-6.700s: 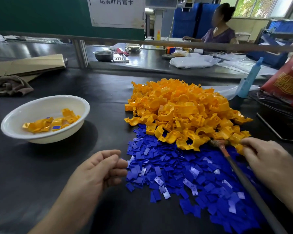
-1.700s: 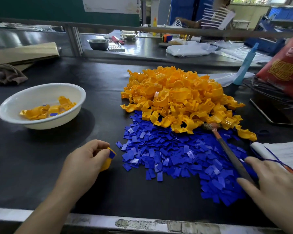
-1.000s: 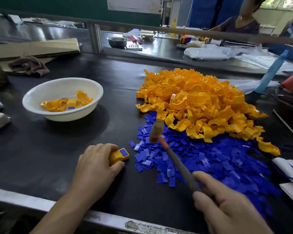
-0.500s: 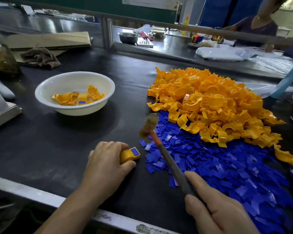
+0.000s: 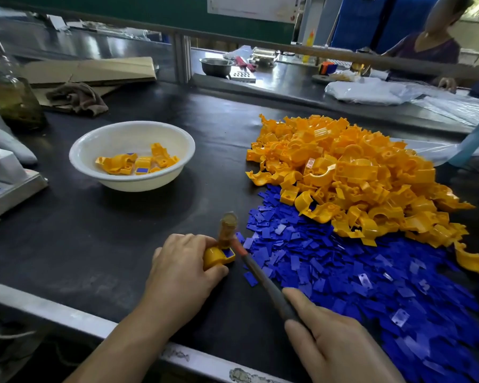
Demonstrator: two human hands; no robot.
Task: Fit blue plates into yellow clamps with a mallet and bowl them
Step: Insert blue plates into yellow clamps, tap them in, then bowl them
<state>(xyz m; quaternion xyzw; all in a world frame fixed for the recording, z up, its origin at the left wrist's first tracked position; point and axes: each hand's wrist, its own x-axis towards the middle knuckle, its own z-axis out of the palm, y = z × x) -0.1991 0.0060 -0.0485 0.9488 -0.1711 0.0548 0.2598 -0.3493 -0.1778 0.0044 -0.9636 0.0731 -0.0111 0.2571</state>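
Holding the yellow clamp [image 5: 215,257] on the table [image 5: 80,244].
Our left grip [image 5: 183,272] curls around it; our right grip [image 5: 340,344] wraps the mallet [image 5: 257,273] handle, whose head seems to touch the blue plate [image 5: 229,254] inside.

Small factory assembly floor, my station on the line. Long workbench [image 5: 94,244] with black mat, bare metal edge [image 5: 67,317]. Bulk heaps of identical parts before me: yellow clamps [image 5: 351,172], blue plates [image 5: 343,272]. Rail [image 5: 343,55] splits my side from second bench [image 5: 288,84], another worker [image 5: 426,45] seated there. Printed notice [image 5: 249,6] on green partition [image 5: 122,9]. Flattened cardboard [image 5: 94,70], plastic bags [image 5: 371,91] lying about.
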